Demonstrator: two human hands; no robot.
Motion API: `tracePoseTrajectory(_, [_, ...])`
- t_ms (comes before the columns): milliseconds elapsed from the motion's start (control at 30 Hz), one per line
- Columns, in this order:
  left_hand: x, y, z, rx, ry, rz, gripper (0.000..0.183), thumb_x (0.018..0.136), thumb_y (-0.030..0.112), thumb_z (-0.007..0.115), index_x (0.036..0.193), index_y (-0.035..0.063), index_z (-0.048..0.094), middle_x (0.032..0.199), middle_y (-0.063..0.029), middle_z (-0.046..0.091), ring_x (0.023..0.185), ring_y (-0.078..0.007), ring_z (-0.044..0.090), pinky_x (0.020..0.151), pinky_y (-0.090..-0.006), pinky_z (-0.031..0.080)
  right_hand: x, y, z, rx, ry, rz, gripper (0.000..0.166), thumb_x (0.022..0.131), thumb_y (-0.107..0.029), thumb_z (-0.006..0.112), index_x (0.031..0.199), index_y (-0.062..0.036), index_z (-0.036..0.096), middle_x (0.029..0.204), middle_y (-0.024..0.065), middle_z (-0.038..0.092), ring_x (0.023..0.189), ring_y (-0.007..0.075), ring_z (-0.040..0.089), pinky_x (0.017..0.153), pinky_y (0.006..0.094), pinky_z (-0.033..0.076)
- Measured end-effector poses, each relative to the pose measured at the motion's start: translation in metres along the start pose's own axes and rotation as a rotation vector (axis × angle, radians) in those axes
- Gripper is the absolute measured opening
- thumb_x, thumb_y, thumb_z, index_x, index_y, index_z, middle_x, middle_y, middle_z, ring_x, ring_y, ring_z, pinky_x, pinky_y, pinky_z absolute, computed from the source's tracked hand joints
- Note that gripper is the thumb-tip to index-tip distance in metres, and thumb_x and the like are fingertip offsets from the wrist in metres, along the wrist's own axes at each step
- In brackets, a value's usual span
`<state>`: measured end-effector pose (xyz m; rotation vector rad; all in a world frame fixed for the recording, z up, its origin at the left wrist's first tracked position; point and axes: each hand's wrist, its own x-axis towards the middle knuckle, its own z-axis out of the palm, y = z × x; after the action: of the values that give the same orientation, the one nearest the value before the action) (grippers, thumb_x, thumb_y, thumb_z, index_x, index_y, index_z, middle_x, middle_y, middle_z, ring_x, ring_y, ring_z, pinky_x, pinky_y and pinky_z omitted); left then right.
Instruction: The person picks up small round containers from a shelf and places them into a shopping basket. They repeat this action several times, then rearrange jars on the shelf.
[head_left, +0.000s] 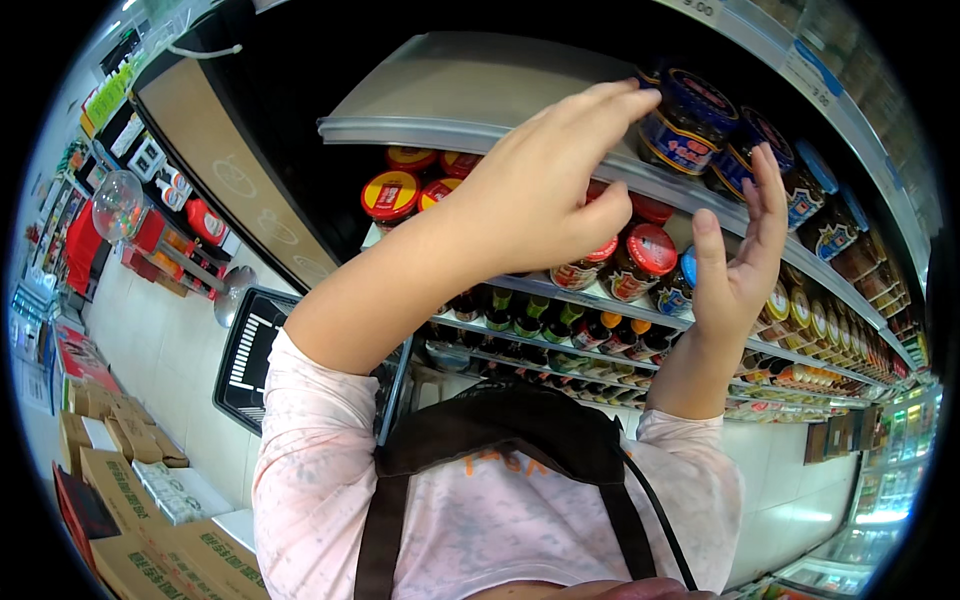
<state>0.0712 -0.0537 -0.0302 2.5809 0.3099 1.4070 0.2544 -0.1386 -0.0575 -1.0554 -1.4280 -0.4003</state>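
My left hand reaches across to the upper shelf, fingers stretched out and thumb apart. Its fingertips overlap the left side of a dark glass jar with a blue lid; whether they touch it is hard to tell. My right hand is raised in front of the shelf edge, palm turned inward, fingers spread and holding nothing. Behind its fingertips stands a second blue-lidded jar. To the left of the jars, a bare stretch of the shelf board shows.
Lower shelves carry yellow-lidded jars, red-lidded jars and green-labelled bottles. A black shopping basket is by my left elbow. Cardboard boxes lie at the lower left, a gumball machine farther off. Price labels line the shelf edge above.
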Motion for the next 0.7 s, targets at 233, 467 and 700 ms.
tracePoseTrajectory(233, [0.026,-0.001,0.018,-0.123,-0.146,-0.301,0.066,0.077,0.011,0.054,0.138,-0.0023,0.032,0.132,-0.0244,0.045,0.123,-0.0317,0.046,0.098,-0.038,0.04,0.005,0.0,0.0,0.114,-0.101,0.047,0.062,0.077,-0.018,0.069,0.132,-0.0037,0.044,0.138,0.0254,0.038,0.125,0.0315,0.041,0.103,0.0399,0.032])
tracePoseTrajectory(467, [0.039,-0.002,0.028,-0.15,-0.21,-0.4,0.068,0.076,0.009,0.053,0.138,-0.0033,0.029,0.127,-0.0239,0.049,0.119,-0.0333,0.05,0.095,-0.0382,0.043,0.006,-0.003,0.003,0.096,-0.163,0.076,0.064,0.075,-0.018,0.07,0.132,-0.0038,0.043,0.135,0.0271,0.04,0.123,0.0349,0.043,0.101,0.0405,0.033])
tracePoseTrajectory(700, [0.031,-0.016,0.035,-0.173,-0.051,-0.301,0.065,0.072,0.023,0.058,0.128,-0.004,0.039,0.096,-0.0265,0.059,0.081,-0.0359,0.06,0.077,-0.041,0.047,0.002,-0.002,0.01,0.376,-0.161,0.124,0.057,0.078,-0.015,0.068,0.129,-0.0036,0.044,0.141,0.0309,0.029,0.131,0.0327,0.035,0.106,0.0389,0.028])
